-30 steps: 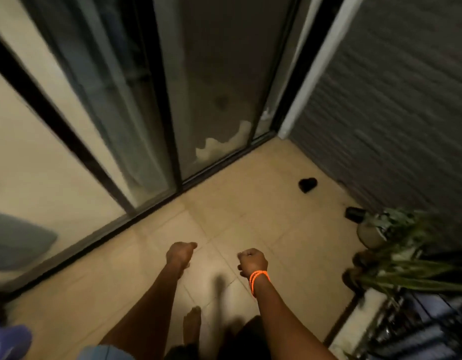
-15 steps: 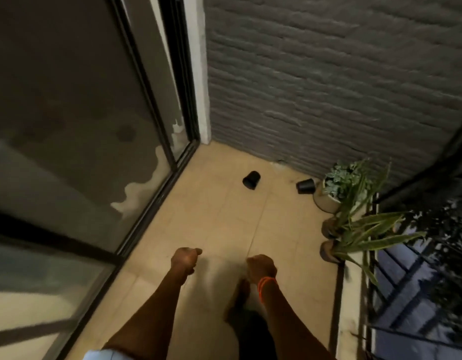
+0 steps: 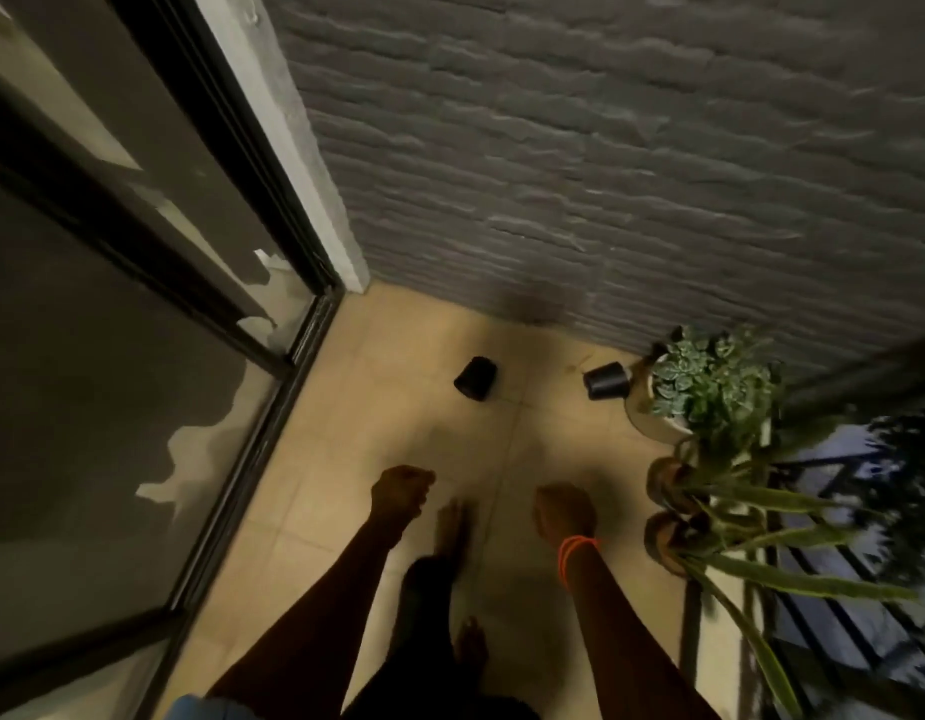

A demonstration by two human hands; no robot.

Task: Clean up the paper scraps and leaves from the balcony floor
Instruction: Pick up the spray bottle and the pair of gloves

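I look down at a tan tiled balcony floor (image 3: 377, 439) in dim light. My left hand (image 3: 400, 492) is held out in front of me with its fingers curled into a fist, and nothing shows in it. My right hand (image 3: 564, 511), with orange bands at the wrist, is also curled into a fist with nothing visible in it. Both hands hang above the floor, apart from each other. My bare feet (image 3: 452, 527) stand on the tiles below them. No paper scraps or loose leaves are visible on the floor in this dim, blurred view.
Two small black pots lie tipped on the floor, one (image 3: 476, 379) mid-floor and one (image 3: 608, 380) by the grey brick wall (image 3: 579, 148). Potted plants (image 3: 709, 381) line the right edge beside a railing (image 3: 839, 589). A sliding glass door (image 3: 112, 356) runs along the left.
My view has swung right from the glass door toward the brick wall and plants, and I have stepped forward. Both hands stay curled in front of me.
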